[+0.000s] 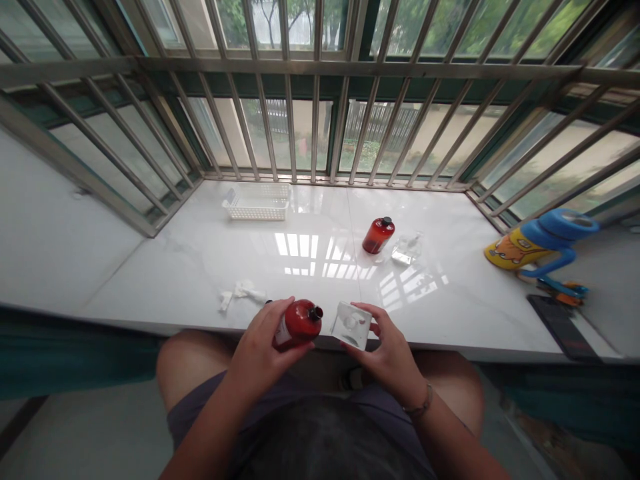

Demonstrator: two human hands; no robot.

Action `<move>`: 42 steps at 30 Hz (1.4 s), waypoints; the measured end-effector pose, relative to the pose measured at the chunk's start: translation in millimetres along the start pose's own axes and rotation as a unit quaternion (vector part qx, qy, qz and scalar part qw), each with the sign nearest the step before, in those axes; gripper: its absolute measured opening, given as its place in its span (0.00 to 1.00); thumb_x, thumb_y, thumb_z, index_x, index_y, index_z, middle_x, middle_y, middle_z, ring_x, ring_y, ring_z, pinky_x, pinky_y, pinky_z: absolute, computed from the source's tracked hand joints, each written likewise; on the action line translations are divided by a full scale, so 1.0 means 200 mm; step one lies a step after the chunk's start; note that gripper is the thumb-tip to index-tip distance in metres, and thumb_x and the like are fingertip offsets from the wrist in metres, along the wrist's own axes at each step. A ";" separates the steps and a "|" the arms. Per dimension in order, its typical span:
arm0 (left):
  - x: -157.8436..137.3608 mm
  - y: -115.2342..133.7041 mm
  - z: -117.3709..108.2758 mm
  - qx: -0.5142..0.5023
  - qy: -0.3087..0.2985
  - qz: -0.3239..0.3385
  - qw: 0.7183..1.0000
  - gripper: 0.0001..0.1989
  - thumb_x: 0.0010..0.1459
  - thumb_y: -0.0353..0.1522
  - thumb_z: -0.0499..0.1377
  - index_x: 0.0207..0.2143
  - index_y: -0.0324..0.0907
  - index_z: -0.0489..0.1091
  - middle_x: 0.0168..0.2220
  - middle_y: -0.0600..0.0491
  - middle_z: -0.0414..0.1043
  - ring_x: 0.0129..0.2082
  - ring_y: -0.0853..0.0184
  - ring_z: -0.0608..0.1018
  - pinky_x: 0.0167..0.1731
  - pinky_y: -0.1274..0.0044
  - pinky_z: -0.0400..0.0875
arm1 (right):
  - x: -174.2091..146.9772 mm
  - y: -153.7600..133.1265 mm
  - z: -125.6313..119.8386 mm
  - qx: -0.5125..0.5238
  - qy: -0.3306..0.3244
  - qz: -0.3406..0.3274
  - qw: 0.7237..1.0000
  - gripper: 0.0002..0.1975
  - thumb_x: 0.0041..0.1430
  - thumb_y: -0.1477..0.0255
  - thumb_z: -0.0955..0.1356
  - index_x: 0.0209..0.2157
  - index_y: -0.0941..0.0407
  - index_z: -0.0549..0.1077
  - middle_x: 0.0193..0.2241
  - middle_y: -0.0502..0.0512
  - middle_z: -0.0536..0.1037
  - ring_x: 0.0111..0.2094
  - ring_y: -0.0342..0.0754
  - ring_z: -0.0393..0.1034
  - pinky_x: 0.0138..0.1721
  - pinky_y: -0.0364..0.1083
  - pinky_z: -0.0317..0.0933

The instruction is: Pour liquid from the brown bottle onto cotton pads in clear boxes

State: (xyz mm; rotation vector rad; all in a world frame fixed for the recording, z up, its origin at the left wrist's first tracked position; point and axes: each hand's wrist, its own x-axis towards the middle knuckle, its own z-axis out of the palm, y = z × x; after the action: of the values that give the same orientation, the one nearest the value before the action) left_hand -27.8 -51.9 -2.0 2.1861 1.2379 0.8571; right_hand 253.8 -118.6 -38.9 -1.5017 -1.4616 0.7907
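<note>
My left hand (pixel 267 343) is wrapped round a red-brown bottle (pixel 303 320), whose uncapped black neck tilts up and to the right. Part of a pale label shows beside my fingers. In my right hand (pixel 387 343) is a clear square plastic piece (pixel 352 325) with a round feature in its middle, pinched by its right edge. It is held just right of the bottle, apart from it. Both hands are over the front edge of the counter, above my lap. A small dark thing, perhaps a cap, peeks out behind my left fingers.
On the white counter (pixel 200 260) stand a second red-brown bottle (pixel 379 235) with a black top, a clear plastic piece (pixel 407 249), a white basket (pixel 257 203) and crumpled white tissue (pixel 245 292). At right are a blue-and-yellow flask (pixel 537 240) and a phone (pixel 563 327). Window bars (pixel 315 127) border the back.
</note>
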 end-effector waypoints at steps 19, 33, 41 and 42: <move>-0.01 0.01 0.06 -0.130 -0.035 -0.060 0.989 0.40 0.53 0.39 0.78 0.66 0.52 0.67 0.63 0.47 0.74 0.62 0.52 0.79 0.63 0.61 0.75 | -0.02 -0.06 -0.05 0.328 0.013 0.090 0.940 0.45 0.45 0.58 0.86 0.60 0.44 0.64 0.54 0.59 0.80 0.48 0.59 0.82 0.45 0.54 0.79; 0.05 0.11 0.04 -0.180 -0.063 -0.080 0.978 0.40 0.54 0.38 0.77 0.66 0.51 0.67 0.63 0.47 0.76 0.62 0.52 0.79 0.63 0.62 0.75 | 0.02 -0.21 -0.16 0.309 0.029 0.047 0.950 0.41 0.49 0.58 0.85 0.60 0.43 0.66 0.58 0.59 0.78 0.53 0.58 0.79 0.50 0.53 0.78; 0.12 0.20 -0.10 -0.117 -0.080 -0.066 0.988 0.42 0.51 0.42 0.78 0.65 0.52 0.66 0.60 0.47 0.77 0.56 0.52 0.82 0.55 0.65 0.80 | 0.05 -0.15 -0.22 0.254 -0.009 0.022 0.967 0.42 0.49 0.63 0.85 0.60 0.43 0.66 0.56 0.60 0.79 0.53 0.60 0.80 0.50 0.55 0.78; 0.14 0.21 -0.13 -0.109 -0.086 -0.062 0.988 0.41 0.50 0.42 0.78 0.64 0.52 0.66 0.59 0.47 0.77 0.54 0.52 0.83 0.53 0.65 0.81 | 0.05 -0.15 -0.23 0.245 -0.012 0.022 0.969 0.42 0.49 0.63 0.85 0.60 0.43 0.66 0.56 0.60 0.79 0.53 0.60 0.80 0.50 0.56 0.79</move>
State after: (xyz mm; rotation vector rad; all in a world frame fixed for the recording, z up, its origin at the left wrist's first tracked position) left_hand -11.9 -45.7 52.3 1.9431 1.1265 0.7032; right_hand 282.5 -117.2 7.9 -1.1502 -1.1414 1.1075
